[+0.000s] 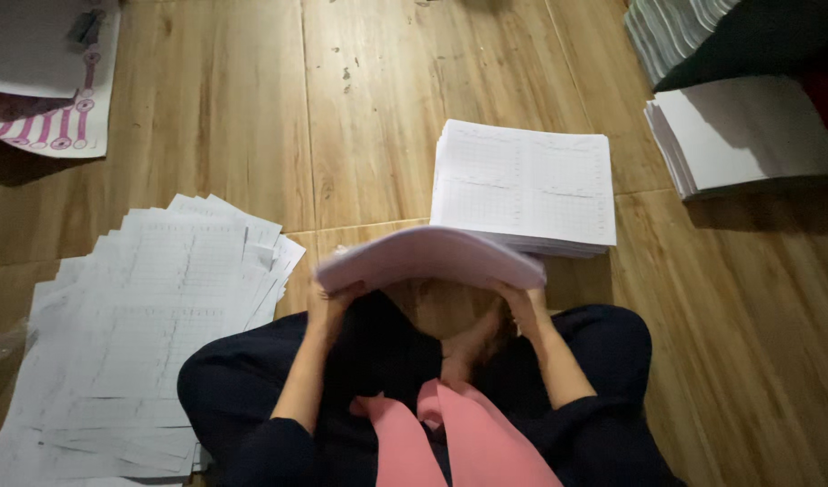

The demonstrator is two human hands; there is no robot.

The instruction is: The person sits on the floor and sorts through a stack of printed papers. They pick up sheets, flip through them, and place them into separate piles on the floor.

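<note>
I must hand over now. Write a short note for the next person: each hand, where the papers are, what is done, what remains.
Left hand and right hand: each grips one end of a bent bundle of sheets, held above the lap.
Neat printed stack: on the wooden floor, just beyond the bundle.
Loose fanned pile: on the floor at the left.
Done: one stack is squared.
Left: the bundle in hand and the loose pile are not squared.

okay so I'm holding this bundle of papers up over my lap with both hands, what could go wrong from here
1. The bundle of sheets bows between the left hand and right hand, gripped only at its ends; sheets might slip out onto the lap.
2. The loose fanned pile lies right beside the left knee; a leg shift could scatter it further.
3. The neat stack sits just beyond the bundle; swinging the bundle forward could knock its top sheets askew.
</note>
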